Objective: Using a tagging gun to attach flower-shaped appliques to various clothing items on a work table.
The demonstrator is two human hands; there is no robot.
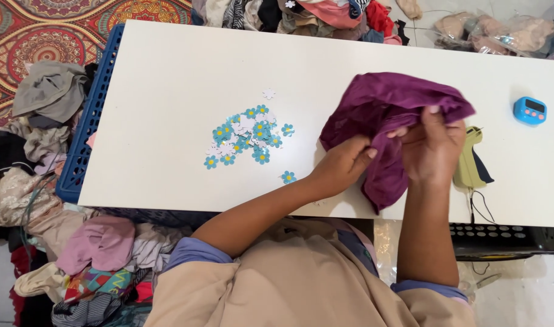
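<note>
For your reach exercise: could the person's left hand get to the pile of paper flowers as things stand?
Probably yes, once freed: the left hand is gripping the purple cloth, but only bare table lies between it and the paper flowers.

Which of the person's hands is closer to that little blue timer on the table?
Right. The right hand grips the purple cloth just beside the blue timer; the left hand sits further away, on the cloth's other side.

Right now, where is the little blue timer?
In the head view, the blue timer sits on the white table at its far right, apart from the purple cloth and just beyond the yellow-green tool.
</note>
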